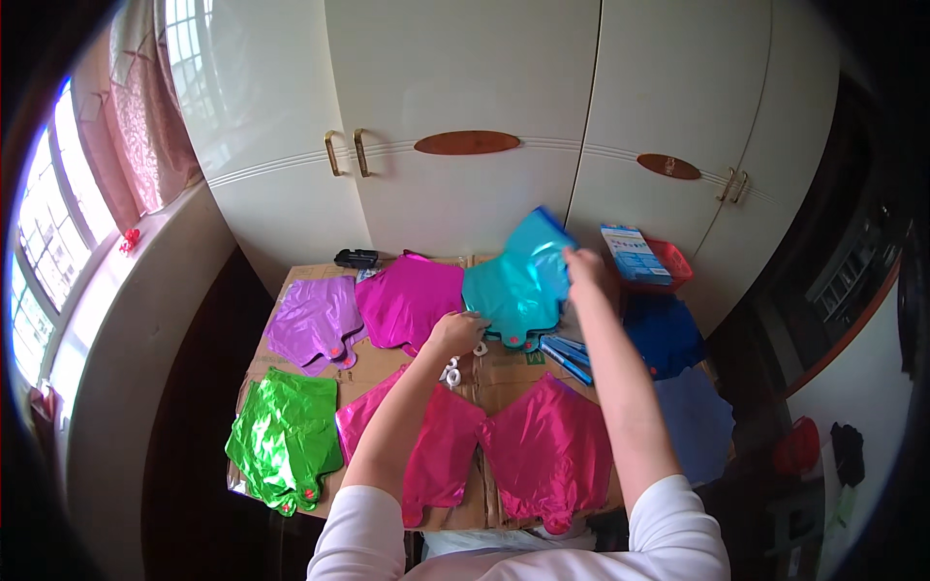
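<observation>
A teal sheet of shiny foil (513, 295), looking like a flat foil balloon, lies at the back middle of the cardboard-covered table. My right hand (587, 271) is closed on its upper right part, which is lifted and slightly blurred. By the lower left edge of the same foil is my left hand (459, 333), its fingers bent at that edge. A magenta foil piece (412, 300) lies just left of it, then a lilac one (315, 315). Small white rings or rolls (452, 373) sit below my left hand. Several slim blue items (570, 356) lie near my right forearm.
Nearer are green (286, 426) and pink foil pieces (547, 445); dark blue (664, 334) and pale blue ones (697, 421) lie right. A red basket (678, 261) with a blue package (635, 254) stands back right. White cabinet doors (465, 77) rise behind the table.
</observation>
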Action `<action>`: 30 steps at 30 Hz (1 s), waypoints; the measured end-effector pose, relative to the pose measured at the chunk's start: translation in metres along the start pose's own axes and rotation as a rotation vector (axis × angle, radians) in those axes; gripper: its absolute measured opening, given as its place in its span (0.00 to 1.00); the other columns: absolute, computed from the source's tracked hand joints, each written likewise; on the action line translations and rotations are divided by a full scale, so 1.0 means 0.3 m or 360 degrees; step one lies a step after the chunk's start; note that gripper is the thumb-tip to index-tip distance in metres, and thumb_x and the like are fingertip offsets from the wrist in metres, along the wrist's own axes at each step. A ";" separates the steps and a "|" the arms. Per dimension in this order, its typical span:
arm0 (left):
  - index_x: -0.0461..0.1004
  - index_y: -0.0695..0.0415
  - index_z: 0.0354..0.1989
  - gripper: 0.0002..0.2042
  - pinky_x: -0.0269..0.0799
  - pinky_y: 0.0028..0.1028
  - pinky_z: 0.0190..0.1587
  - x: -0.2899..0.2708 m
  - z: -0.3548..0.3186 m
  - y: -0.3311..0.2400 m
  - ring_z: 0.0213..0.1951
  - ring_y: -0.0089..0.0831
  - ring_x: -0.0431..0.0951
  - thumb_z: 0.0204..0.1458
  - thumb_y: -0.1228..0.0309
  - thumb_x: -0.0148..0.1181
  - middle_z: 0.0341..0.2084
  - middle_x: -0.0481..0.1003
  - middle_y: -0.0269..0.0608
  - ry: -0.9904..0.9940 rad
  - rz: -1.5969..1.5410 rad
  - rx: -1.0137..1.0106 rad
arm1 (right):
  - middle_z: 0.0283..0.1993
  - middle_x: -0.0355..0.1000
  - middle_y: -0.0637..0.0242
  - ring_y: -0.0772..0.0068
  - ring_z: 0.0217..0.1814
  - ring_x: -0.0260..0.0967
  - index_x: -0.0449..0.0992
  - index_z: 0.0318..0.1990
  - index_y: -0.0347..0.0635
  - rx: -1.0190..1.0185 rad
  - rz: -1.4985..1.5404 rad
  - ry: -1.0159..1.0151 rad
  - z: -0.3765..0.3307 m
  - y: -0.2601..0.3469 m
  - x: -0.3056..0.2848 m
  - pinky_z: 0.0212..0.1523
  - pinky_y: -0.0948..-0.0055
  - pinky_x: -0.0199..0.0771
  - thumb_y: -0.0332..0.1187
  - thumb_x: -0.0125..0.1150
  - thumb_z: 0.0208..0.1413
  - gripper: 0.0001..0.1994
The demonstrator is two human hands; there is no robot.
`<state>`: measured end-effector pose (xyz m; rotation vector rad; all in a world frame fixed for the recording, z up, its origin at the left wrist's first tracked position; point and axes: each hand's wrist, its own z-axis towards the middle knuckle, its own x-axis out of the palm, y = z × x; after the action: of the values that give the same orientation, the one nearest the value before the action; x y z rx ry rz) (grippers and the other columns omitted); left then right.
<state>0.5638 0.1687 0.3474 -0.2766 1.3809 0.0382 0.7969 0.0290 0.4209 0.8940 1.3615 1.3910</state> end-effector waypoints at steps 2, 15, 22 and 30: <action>0.74 0.47 0.49 0.17 0.68 0.37 0.53 -0.002 0.032 -0.045 0.50 0.38 0.74 0.54 0.63 0.45 0.50 0.73 0.45 0.0058 -0.0011 -0.0021 | 0.22 0.68 0.69 0.78 0.24 0.59 0.71 0.22 0.37 -0.0405 0.0108 -0.0378 0.108 0.052 -0.116 0.27 0.69 0.62 0.33 0.65 0.50 0.11; 0.76 0.54 0.42 0.16 0.72 0.41 0.47 -0.133 -0.213 0.181 0.44 0.44 0.75 0.49 0.59 0.55 0.43 0.74 0.46 -0.0516 -0.0214 -0.0460 | 0.29 0.67 0.62 0.60 0.34 0.70 0.73 0.23 0.43 -0.2546 -0.1064 0.0591 -0.346 0.381 0.361 0.34 0.63 0.74 0.29 0.50 0.51 0.07; 0.77 0.55 0.40 0.15 0.71 0.41 0.46 -0.221 -0.475 0.303 0.43 0.46 0.75 0.51 0.59 0.51 0.40 0.75 0.49 -0.0273 -0.0073 -0.0773 | 0.37 0.72 0.57 0.53 0.43 0.72 0.77 0.27 0.39 -0.1799 -0.1324 0.1371 -0.576 -0.033 0.673 0.44 0.58 0.74 0.31 0.51 0.50 0.09; 0.74 0.59 0.39 0.14 0.72 0.41 0.45 -0.211 -0.529 0.316 0.42 0.46 0.76 0.49 0.63 0.52 0.37 0.76 0.51 -0.0280 -0.0079 -0.0750 | 0.34 0.76 0.56 0.53 0.38 0.74 0.81 0.29 0.47 -0.1365 -0.1265 0.1408 -0.629 -0.063 0.708 0.42 0.57 0.74 0.40 0.62 0.45 0.09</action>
<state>0.3810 0.2345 0.3669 -0.6844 1.1765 0.3420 0.5619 0.1766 0.3568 -0.8481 1.2630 1.5018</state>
